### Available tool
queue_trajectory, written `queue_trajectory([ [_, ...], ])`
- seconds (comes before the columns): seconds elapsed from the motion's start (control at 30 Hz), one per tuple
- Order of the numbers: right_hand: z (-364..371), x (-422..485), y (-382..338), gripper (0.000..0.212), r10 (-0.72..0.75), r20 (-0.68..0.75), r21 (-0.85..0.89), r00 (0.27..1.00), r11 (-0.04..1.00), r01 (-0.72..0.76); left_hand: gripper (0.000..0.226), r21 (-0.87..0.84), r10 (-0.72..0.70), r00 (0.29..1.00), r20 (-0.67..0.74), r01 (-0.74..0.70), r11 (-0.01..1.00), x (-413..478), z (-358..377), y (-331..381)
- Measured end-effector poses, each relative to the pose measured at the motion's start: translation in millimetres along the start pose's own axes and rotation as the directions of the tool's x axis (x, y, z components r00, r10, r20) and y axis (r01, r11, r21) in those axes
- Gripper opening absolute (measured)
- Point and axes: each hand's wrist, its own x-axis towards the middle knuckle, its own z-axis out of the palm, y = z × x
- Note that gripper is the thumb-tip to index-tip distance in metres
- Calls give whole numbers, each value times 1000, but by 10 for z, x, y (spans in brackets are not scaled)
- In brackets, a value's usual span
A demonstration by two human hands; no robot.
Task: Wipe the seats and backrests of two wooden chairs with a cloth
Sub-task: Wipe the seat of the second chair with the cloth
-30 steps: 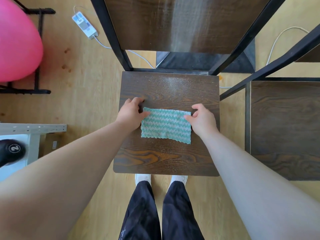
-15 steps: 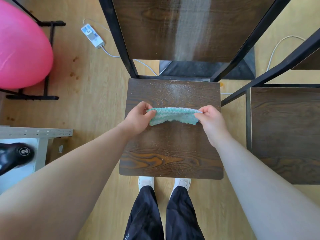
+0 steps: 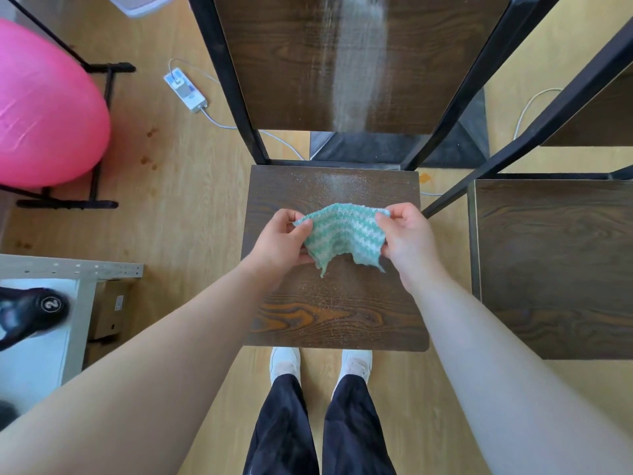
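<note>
Cloth (image 3: 342, 234), lifted off the dusty seat (image 3: 335, 313), now hangs pinched between left hand (image 3: 279, 245) and right hand (image 3: 409, 241); wiping seems about to start.

Looked like a room in someone's home, half workout corner: pale wood-look floor (image 3: 191, 217), big pink exercise ball (image 3: 44, 108) on a black stand (image 3: 68, 204), a black weight (image 3: 30, 311) marked 2, a power strip (image 3: 185, 90) lying loose, and a dark wooden chair (image 3: 335, 313) beside a second chair (image 3: 555, 269).

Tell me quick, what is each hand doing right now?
Left hand: closed, pinching the left edge of the cloth.
Right hand: closed, pinching the cloth's right edge.
</note>
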Motion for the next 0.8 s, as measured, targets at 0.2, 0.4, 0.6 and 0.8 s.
queue_trajectory([
  [0.2, 175, -185, 0, 7, -61, 95, -73, 994, 995, 68, 11, -60, 16, 998, 66, -12, 998, -122, 239, -59],
  [0.4, 113, -323, 93, 57, -65, 205, -75, 977, 994, 82, 39, -104, -44, 993, 113, 55, 993, -225, 323, -7],
  [0.6, 64, -281, 130, 35, -16, 134, -50, 991, 999, 22, 61, -48, -99, 975, 200, 111, 993, -283, 372, 42],
  [0.8, -36, -205, 204, 20, 80, 157, 111, 984, 989, -98, 59, -8, -121, 962, 245, 127, 992, -286, 404, 99],
])
